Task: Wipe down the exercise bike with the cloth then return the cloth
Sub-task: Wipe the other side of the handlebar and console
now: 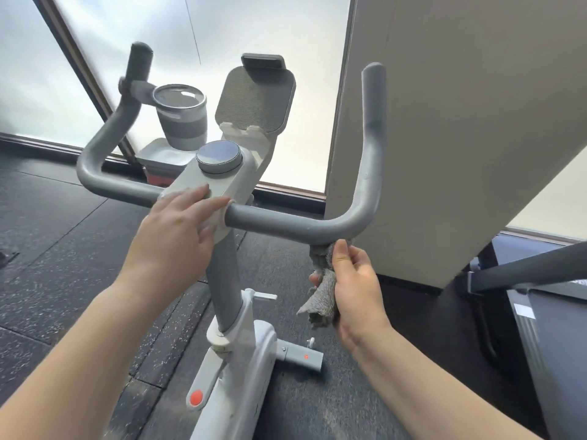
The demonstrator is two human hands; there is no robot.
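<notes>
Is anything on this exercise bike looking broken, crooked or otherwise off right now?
Nothing stands out as broken. The cup sits upright in its holder and the handlebar looks intact. The left hand rests on the console, while the right hand holds the cloth bunched under the bar's right bend.

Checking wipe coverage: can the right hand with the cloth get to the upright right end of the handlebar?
Probably yes: the right hand holds the grey cloth under the grey handlebar bend, and nothing blocks the upright.

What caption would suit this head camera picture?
Right hand presses a grey cloth under the handlebar; left hand steadies the console.
</notes>
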